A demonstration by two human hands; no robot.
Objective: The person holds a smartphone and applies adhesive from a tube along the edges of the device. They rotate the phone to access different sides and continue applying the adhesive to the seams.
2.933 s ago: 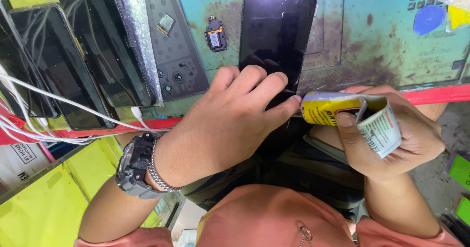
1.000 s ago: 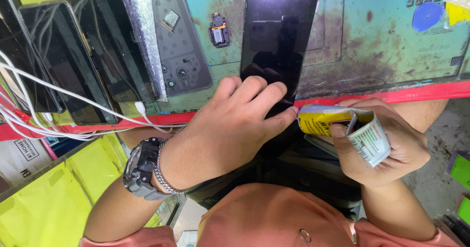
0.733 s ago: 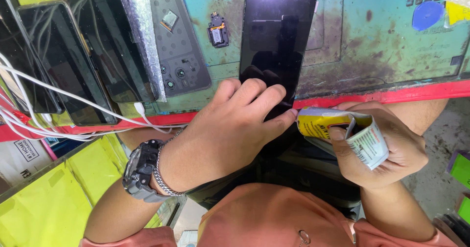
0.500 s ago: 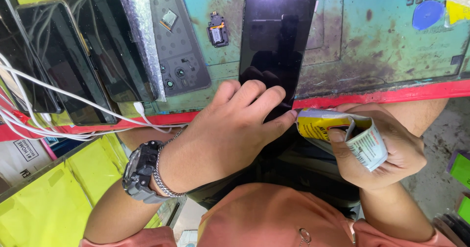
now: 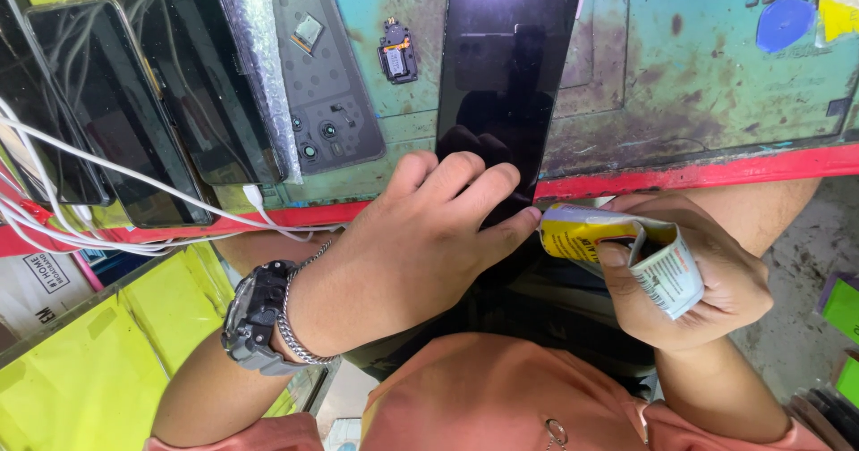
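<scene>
The worn green bench point(image 5: 716, 102) is bordered by a red edge just beyond both hands. A dark phone point(image 5: 506, 75) is pinned flat near that edge under the left hand point(image 5: 420, 236), fingers spread. A rolled yellow tube point(image 5: 626, 250) is gripped by the curled right hand point(image 5: 698, 281), below the edge.

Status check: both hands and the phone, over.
Left hand fingers pressing the near end of the dark phone on the bench. Right hand gripping a squeezed yellow tube. White cables off to the left, clear.

A stained teal workbench point(image 5: 716, 84) carries a dark phone point(image 5: 506, 75), a small camera module point(image 5: 396, 55) and white cables point(image 5: 134, 178).
</scene>
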